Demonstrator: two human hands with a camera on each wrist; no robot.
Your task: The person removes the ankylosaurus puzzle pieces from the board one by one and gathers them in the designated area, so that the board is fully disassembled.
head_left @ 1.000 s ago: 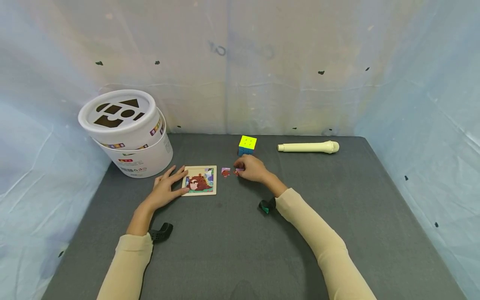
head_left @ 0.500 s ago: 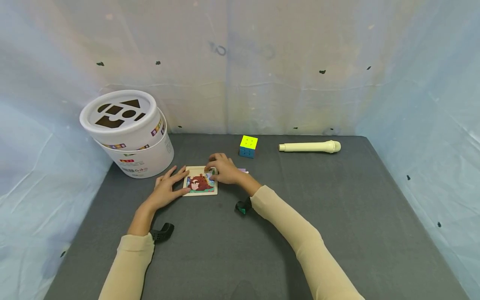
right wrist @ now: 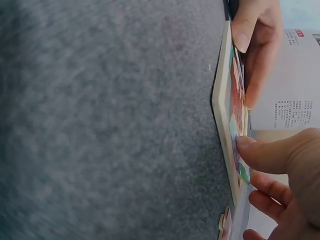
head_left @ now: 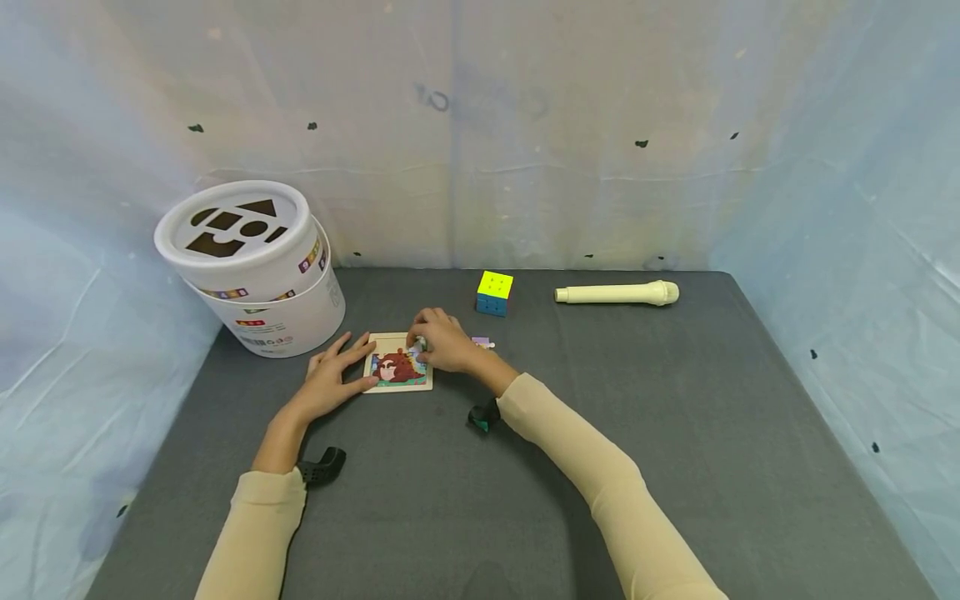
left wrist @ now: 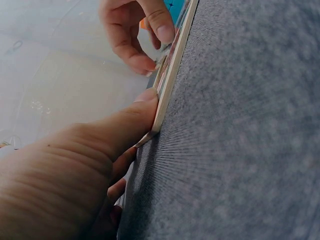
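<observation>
A square wooden jigsaw puzzle (head_left: 400,372) with a pale frame and a red-brown animal picture lies flat on the grey table. My left hand (head_left: 330,380) rests on its left side, fingers spread, thumb near the lower corner. Over the upper right part, my right hand (head_left: 444,342) pinches a puzzle piece (right wrist: 243,173) with green on it; in the right wrist view it stands tilted. A loose purple puzzle piece (head_left: 482,342) shows just beyond the right hand, which may cover another. The left wrist view shows my left thumb (left wrist: 144,107) pressing on the frame's edge.
A white bucket (head_left: 262,321) with a lid of shaped holes stands at the back left. Behind the right hand sits a puzzle cube (head_left: 493,294), yellow on top. A cream toy microphone (head_left: 617,293) lies at the back right. Plastic sheeting (head_left: 525,125) walls the table's back and sides.
My right hand has moved left from the loose pieces beside the cube to the puzzle's upper right and lifted a piece there. The left hand has stayed on the frame.
</observation>
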